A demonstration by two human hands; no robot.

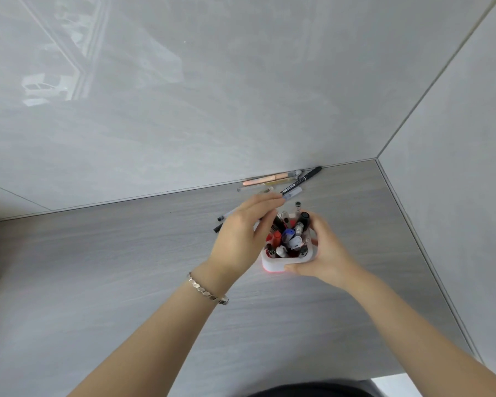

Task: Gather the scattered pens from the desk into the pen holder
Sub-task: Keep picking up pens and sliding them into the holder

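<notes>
A white pen holder (274, 265) with a red inside stands on the grey wood desk (126, 282), packed with several pens (288, 237). My right hand (324, 253) grips the holder's right and front side. My left hand (241, 236) hovers at the holder's left rim with fingers stretched toward the wall and the thumb apart. Its fingertips reach the end of a translucent pen (294, 192). Loose pens lie along the wall: a peach pen (265, 179), a black marker (304, 179) and a clear pen (254, 187). Two dark pen tips (219, 223) stick out from behind my left hand.
The desk sits in a corner, with a glossy grey wall (212, 96) behind and another wall (455, 167) on the right. A metal bracelet (208, 290) is on my left wrist. The desk's front edge (413, 375) shows at the lower right.
</notes>
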